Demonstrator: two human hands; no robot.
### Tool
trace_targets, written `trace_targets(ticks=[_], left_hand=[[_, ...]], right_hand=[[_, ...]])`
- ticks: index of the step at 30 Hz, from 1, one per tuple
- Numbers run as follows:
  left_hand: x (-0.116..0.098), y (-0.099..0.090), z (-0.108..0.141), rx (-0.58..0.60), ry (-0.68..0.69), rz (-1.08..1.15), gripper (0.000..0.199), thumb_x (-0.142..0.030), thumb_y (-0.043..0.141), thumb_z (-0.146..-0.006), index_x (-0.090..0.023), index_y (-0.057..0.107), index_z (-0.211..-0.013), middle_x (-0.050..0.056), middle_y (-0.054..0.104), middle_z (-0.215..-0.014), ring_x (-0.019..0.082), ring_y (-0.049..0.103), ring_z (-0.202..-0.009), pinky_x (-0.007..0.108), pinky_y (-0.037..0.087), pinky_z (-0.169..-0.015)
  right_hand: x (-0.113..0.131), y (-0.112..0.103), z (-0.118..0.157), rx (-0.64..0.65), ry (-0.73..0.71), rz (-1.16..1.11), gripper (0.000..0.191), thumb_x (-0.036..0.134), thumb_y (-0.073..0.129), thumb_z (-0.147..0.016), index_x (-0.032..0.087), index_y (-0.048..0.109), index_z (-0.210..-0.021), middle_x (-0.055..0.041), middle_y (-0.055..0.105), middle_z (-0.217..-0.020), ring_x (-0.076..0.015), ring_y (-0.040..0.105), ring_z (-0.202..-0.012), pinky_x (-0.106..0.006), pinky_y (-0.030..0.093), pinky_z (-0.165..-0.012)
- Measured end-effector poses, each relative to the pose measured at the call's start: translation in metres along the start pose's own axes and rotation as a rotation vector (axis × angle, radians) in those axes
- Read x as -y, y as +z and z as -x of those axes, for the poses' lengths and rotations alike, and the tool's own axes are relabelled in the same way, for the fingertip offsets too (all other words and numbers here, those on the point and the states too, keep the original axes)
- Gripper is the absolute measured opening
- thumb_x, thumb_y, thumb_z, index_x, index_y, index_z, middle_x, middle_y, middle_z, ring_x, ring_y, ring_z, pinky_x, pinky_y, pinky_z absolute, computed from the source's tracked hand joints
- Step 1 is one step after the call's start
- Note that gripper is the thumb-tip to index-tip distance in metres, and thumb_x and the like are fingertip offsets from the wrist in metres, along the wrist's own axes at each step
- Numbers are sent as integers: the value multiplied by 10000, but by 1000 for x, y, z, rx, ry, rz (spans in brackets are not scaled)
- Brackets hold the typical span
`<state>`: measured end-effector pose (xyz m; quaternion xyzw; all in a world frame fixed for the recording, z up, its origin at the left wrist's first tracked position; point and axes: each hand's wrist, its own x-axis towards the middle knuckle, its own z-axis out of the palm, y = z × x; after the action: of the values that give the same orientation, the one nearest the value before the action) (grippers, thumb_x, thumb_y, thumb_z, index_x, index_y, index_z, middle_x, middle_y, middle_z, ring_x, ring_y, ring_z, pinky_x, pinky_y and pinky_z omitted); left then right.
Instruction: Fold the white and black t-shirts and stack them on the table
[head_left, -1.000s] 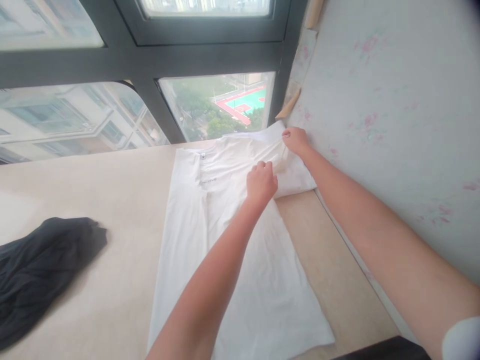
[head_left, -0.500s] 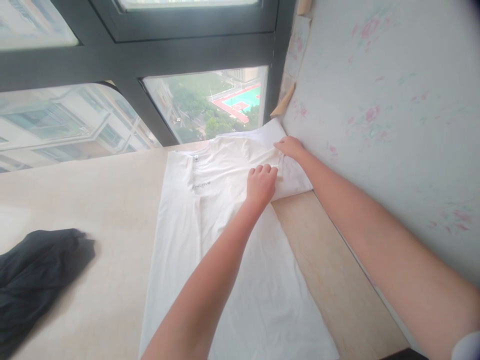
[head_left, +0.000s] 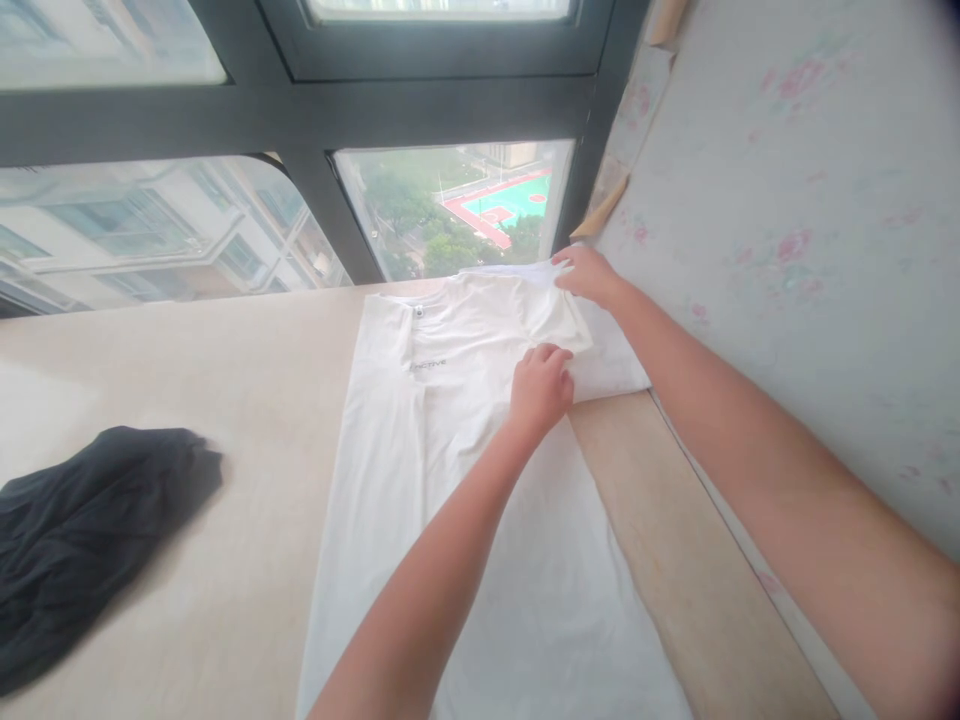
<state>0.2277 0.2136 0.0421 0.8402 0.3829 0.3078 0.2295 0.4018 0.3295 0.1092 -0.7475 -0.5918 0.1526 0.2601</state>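
Observation:
A white T-shirt (head_left: 480, 520) lies spread on the pale surface, with dark lettering on its chest and a small label at the neck. Its sleeve (head_left: 551, 312), slightly creamier in tone, is folded over near the wall. My left hand (head_left: 541, 388) rests on the shirt below this sleeve, fingers loosely bent and apart, the sleeve's corner beyond the fingertips. My right hand (head_left: 591, 277) is at the sleeve's far edge by the window; thumb and forefinger are parted, with white cloth showing between them. The shirt's lower end runs out of view.
A dark crumpled garment (head_left: 105, 545) lies on the pale surface (head_left: 262, 400) at the left. Grey window frames (head_left: 450, 108) border the far side. A flowered wall (head_left: 810, 330) rises close on the right, its paper peeling at the corner.
The view has swung left. My left fingers have loosened from the sleeve's edge, and the sleeve lies flatter. My right hand has opened its pinch and moved slightly toward the window.

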Motion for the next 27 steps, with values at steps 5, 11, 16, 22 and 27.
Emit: trace_targets(ticks=[5,11,16,22,27], left_hand=[[22,-22,17,-257,-586,779,289,-130,598,-795,-207,616,-1073,76,623,-1182,186,603,-1062,337,477,-965],[64,-58,23,-264,-939,1146,266,-371,494,-922,-160,501,-1083,159,672,-1050,189,689,-940,331,564,-844],[74,-68,16,-185,-1005,1191,300,-397,648,-847,-169,524,-997,156,683,-1007,198,701,-900,297,569,-790],[69,-62,-1,-103,-961,977,323,-364,776,-730,-169,576,-893,85,661,-862,187,669,-754,282,504,-668],[69,-54,-1,-118,-857,780,298,-402,809,-676,-200,613,-772,47,652,-804,192,619,-774,276,447,-687]], right_hand=[[80,10,18,204,-254,-59,375,254,699,-786,193,672,-1155,-63,681,-1046,-225,661,-936,-356,517,-902],[85,25,-1,185,-120,-78,238,318,590,-882,166,690,-1035,-72,706,-938,-153,659,-699,-306,533,-752],[51,47,-32,158,-104,209,328,128,619,-754,189,734,-1054,-73,690,-1092,-218,639,-985,-311,484,-936],[33,80,-49,170,-86,327,431,138,631,-705,247,729,-1111,-79,582,-1285,-241,560,-1147,-321,448,-1004],[29,91,-58,138,-106,338,230,141,613,-748,181,751,-928,-92,652,-1153,-220,575,-1101,-288,440,-989]])
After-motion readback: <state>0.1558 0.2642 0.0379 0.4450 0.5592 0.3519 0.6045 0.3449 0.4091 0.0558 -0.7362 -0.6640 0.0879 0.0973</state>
